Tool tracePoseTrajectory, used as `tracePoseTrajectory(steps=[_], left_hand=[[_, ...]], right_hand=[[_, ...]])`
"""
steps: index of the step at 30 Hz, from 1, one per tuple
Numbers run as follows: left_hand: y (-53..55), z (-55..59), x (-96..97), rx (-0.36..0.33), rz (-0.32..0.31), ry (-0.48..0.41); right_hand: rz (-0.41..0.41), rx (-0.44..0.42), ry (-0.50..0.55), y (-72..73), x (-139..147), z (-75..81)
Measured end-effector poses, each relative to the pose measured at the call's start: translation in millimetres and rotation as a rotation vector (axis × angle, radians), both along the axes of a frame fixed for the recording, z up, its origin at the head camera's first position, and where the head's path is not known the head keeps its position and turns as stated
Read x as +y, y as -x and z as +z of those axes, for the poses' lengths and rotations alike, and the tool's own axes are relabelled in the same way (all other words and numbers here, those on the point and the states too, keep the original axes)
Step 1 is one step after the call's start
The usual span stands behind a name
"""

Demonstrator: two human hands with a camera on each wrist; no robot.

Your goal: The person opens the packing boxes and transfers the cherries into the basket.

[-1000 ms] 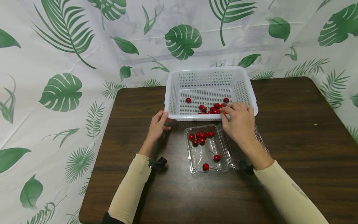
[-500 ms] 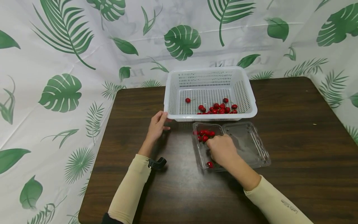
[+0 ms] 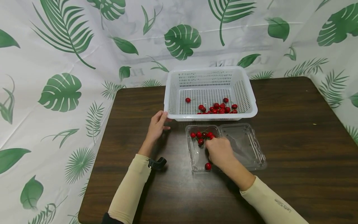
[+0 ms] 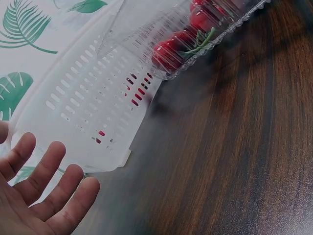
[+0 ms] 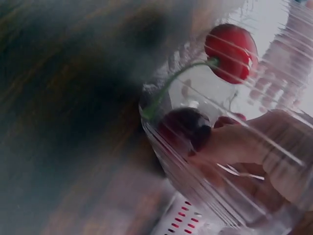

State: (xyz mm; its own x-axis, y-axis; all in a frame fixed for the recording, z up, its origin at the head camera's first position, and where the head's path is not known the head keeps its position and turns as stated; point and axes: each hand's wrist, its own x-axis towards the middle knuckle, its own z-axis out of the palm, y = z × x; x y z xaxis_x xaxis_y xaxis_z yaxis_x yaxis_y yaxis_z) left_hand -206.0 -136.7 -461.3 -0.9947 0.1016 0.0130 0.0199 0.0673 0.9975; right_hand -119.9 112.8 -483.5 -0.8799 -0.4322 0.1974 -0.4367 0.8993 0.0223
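Observation:
My left hand (image 3: 157, 124) is at the left front corner of the white plastic basket (image 3: 207, 117), thumb against the rim. Its fingers (image 4: 54, 166) spread loosely in the left wrist view. My right hand (image 3: 221, 151) reaches down into the clear clamshell box (image 3: 190, 155). Through the box wall in the right wrist view, the curled fingers pinch a dark cherry (image 5: 185, 128). Beside it lies a bright red cherry (image 5: 232, 54) with a green stem. Several cherries (image 3: 200, 141) cluster at the box's far end, and one cherry (image 3: 208, 166) lies near its front.
More cherries (image 3: 216, 106) lie in the basket, mostly along its front, with a lone cherry (image 3: 188, 100) toward the left. The clamshell's lid (image 3: 246, 146) is folded open to the right on the dark wooden table (image 3: 296, 130). A leaf-patterned cloth (image 3: 112, 68) hangs behind.
My right hand has moved from the basket's front right down into the clamshell. The clamshell shifted right, then back left. My left hand has stayed at the basket corner.

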Motion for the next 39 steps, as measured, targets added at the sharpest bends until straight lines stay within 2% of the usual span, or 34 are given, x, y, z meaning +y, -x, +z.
tracePoseTrajectory(steps=[7,10,18,25,33,39], left_hand=[[13.3,-27.4,-3.7,0.000,0.012,-0.031],[14.2,-30.7,-2.9,0.016,0.021,-0.029],[14.5,-31.2,-2.1,0.022,0.032,-0.014],[14.8,-31.9,-2.7,0.023,0.028,-0.014],[14.5,-31.5,-2.2,0.022,0.029,-0.030],[14.7,-32.3,-2.6,0.024,0.027,-0.026]], right_hand=[[-0.011,0.075,-0.012,0.1,-6.4,-6.8],[-0.032,0.087,-0.029,0.4,-9.9,-7.9],[-0.021,0.088,-0.007,2.3,-14.0,-9.4],[-0.024,0.101,-0.039,3.0,-18.0,-12.1],[-0.042,0.062,-0.056,3.8,-20.0,-11.1],[-0.077,-0.004,-0.131,5.1,-22.6,-9.4]])
